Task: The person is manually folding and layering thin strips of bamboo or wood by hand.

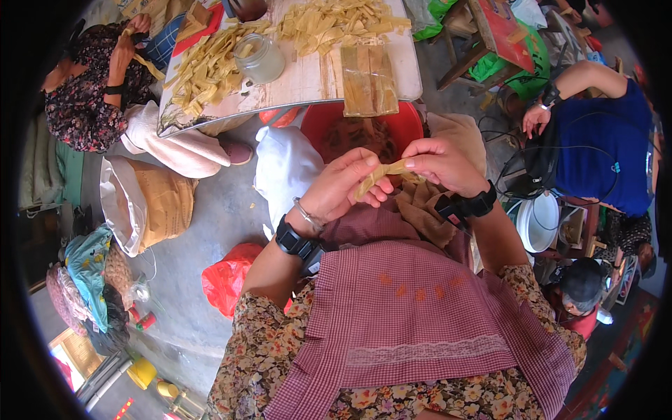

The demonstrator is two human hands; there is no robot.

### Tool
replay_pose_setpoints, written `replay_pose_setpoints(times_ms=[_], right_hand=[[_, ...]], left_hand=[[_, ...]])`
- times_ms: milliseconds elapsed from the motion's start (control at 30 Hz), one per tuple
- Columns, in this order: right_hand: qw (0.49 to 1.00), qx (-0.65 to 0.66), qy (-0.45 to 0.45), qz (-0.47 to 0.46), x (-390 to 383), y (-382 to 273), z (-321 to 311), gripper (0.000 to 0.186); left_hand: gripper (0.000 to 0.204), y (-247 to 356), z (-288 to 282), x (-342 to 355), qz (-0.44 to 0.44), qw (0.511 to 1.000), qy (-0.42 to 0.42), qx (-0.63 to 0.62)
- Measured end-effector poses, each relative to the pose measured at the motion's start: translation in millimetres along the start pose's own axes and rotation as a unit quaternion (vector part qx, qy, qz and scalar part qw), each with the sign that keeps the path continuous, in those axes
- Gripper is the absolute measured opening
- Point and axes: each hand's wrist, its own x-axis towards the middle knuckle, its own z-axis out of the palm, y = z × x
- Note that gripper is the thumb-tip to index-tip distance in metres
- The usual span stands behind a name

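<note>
A pale yellow, flat fibrous strip [381, 175] stretches between my two hands, above my lap and in front of the table. My left hand [344, 183] holds its lower end, with the thumb on top and the fingers beneath. My right hand [444, 166] pinches the other end between thumb and fingertips. Beyond them stands a red bucket [413, 126] with brownish matter inside. Over the bucket juts a small wooden board [369, 87] wrapped in clear film, lying on the table's near edge. A brown cloth [423, 213] rests on my lap under my right hand.
The pale table [301, 77] bears heaps of similar strips [336, 24] and a glass jar [260, 59]. One person [98, 84] handles a strip at the left; another in blue [602, 143] sits at the right. A brown paper sack [168, 203] and red plastic bag [231, 276] stand on the floor.
</note>
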Motion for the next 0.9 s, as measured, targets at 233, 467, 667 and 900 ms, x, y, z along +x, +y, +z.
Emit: replay_pose_setpoints(times_ms=[233,467,667,900], right_hand=[[0.996,-0.087,-0.006,-0.014,4.0,-6.8,5.9,0.013],[0.998,-0.062,0.003,-0.026,4.6,-6.0,-10.6,0.010],[0.997,-0.056,-0.052,0.009,17.8,-19.5,-24.2,0.010],[0.793,-0.382,0.315,-0.354,69.2,-25.6,-16.3,0.012]], left_hand=[[0.010,-5.4,0.0,6.7,-0.009,0.998,0.052,0.016],[0.007,0.6,4.5,4.0,-0.004,0.997,0.079,-0.017],[0.006,20.7,-13.7,13.6,0.099,0.966,0.072,0.229],[0.020,59.4,-14.2,54.7,0.470,0.456,0.260,0.709]])
